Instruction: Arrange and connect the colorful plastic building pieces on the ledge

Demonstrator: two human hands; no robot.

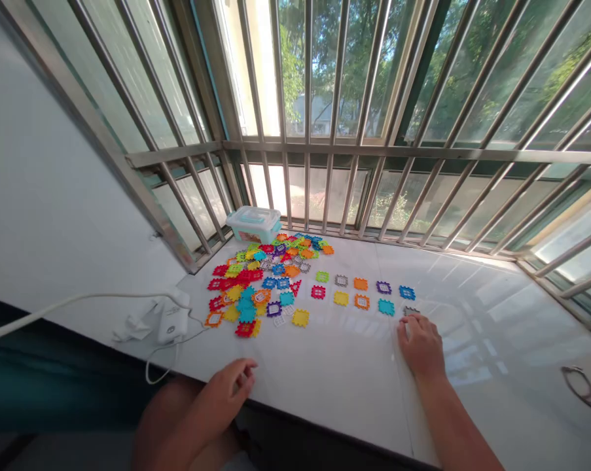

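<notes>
My right hand (421,341) rests on the tabletop at the right, its fingertips on a grey square interlocking tile (411,311) at the end of the nearer row. Part of that tile is hidden under the fingers. Just left of it lies a teal tile (386,307). The nearer row also holds orange, yellow and red tiles (318,292). Behind it runs a second row, from a green tile (322,277) to a blue tile (407,292). Over the table's front edge, my left hand (233,383) is loosely curled, thumb and fingers apart, with nothing visible in it.
A mixed heap of coloured tiles (246,304) spreads across the left. At the back corner stands a lidded clear-and-teal box (254,224). A white power strip (173,320) with cables lies at the left edge, beside crumpled tissue (135,327). Metal bars line the window; glasses (577,383) lie far right.
</notes>
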